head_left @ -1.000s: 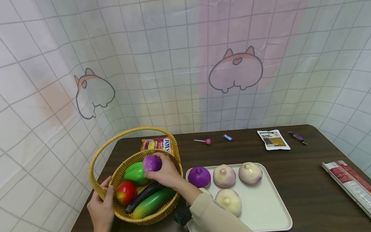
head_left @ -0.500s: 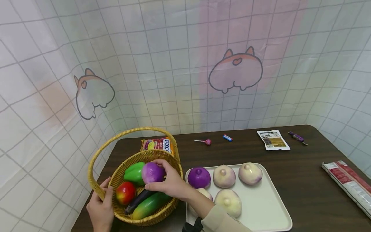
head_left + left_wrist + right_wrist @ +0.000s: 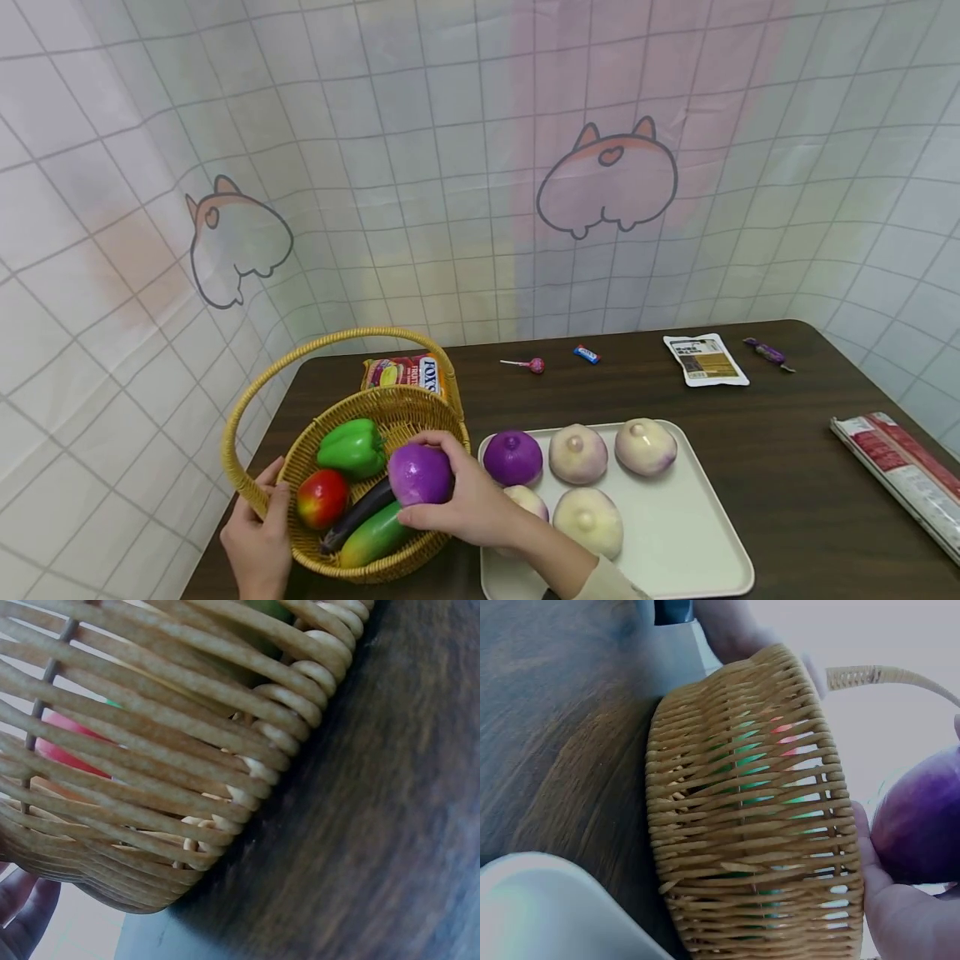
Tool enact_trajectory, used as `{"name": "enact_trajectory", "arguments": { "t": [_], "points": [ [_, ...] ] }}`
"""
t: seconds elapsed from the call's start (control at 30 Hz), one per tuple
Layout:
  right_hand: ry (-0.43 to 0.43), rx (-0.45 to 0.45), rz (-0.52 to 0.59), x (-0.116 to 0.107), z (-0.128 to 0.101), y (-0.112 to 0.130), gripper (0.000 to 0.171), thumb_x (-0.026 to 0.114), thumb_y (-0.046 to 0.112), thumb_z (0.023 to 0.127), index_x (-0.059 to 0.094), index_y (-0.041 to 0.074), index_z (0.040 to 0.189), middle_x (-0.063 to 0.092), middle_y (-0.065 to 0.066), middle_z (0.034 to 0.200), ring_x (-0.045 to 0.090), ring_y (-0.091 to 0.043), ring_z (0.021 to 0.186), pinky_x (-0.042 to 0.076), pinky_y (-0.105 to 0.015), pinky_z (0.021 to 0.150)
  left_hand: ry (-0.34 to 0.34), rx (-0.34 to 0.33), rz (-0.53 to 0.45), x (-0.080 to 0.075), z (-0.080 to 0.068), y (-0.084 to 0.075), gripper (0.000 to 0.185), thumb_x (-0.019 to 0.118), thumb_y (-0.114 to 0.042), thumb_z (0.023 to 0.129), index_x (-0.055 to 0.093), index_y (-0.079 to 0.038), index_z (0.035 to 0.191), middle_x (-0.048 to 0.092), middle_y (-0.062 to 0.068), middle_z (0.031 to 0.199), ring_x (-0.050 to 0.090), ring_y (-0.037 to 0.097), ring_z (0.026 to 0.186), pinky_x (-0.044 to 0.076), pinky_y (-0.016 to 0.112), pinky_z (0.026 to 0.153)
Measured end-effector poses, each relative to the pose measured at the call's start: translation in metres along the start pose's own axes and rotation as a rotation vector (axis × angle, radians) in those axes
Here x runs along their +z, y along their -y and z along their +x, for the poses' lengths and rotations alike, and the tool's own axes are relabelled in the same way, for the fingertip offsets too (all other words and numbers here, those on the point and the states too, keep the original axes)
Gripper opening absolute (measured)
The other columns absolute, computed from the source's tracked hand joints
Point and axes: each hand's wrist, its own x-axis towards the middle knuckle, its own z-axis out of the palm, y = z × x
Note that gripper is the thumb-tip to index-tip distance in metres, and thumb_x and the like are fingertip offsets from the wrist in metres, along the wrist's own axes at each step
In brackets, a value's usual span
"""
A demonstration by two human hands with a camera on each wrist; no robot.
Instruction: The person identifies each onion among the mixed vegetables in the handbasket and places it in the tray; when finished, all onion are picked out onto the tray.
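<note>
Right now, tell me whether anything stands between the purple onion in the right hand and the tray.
Only the basket rim lies between the purple onion, gripped by the right hand, and the tray. The tray's near-left part already holds onions; its right side shows bare surface.

There were two purple round onions (image 3: 420,473) (image 3: 512,457), four pale round onions (image 3: 577,453) on one white plastic tray (image 3: 697,550), one woven wicker basket (image 3: 390,408), and two hands (image 3: 258,542) (image 3: 468,504).
</note>
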Motion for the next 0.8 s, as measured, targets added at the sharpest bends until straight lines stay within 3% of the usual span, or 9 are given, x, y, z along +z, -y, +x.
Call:
{"name": "enact_trajectory", "arguments": {
  "t": [0.23, 0.6, 0.67, 0.8],
  "points": [
    [0.002, -0.052, -0.068, -0.010, -0.012, 0.001, 0.071, 0.079, 0.024, 0.079, 0.040, 0.033, 0.137, 0.050, 0.000, 0.131, 0.057, -0.016, 0.112, 0.049, -0.029, 0.089, 0.004, -0.015, 0.000, 0.000, 0.000, -0.001, 0.017, 0.065, -0.019, 0.095, 0.075, -0.010, 0.105, 0.072, 0.007, 0.111, 0.028, 0.011, 0.048, 0.026, 0.027, 0.049],
    [-0.025, -0.071, -0.181, -0.037, -0.038, 0.010, 0.079, 0.084, 0.028, 0.076, 0.040, 0.039, 0.140, 0.045, 0.003, 0.141, 0.053, -0.022, 0.119, 0.047, -0.035, 0.093, -0.005, -0.026, 0.010, -0.001, -0.002, -0.002, 0.025, 0.063, -0.019, 0.095, 0.073, -0.015, 0.118, 0.070, -0.004, 0.076, 0.039, 0.008, 0.057, 0.029, 0.022, 0.054],
    [-0.034, -0.095, -0.185, -0.043, -0.042, 0.010, 0.078, 0.084, 0.027, 0.077, 0.040, 0.038, 0.141, 0.045, 0.003, 0.141, 0.054, -0.022, 0.119, 0.047, -0.035, 0.094, -0.002, -0.024, 0.005, -0.001, -0.002, -0.001, 0.025, 0.063, -0.018, 0.095, 0.072, -0.015, 0.118, 0.071, -0.006, 0.078, 0.042, 0.006, 0.059, 0.030, 0.020, 0.055],
    [-0.056, -0.127, -0.201, -0.053, -0.052, 0.009, 0.079, 0.081, 0.026, 0.081, 0.037, 0.036, 0.145, 0.044, 0.002, 0.142, 0.054, -0.022, 0.120, 0.046, -0.034, 0.096, 0.000, -0.018, -0.007, 0.000, -0.002, 0.000, 0.025, 0.063, -0.017, 0.096, 0.072, -0.012, 0.118, 0.075, 0.003, 0.100, 0.051, -0.001, 0.070, 0.033, 0.016, 0.060]
  ]
}}
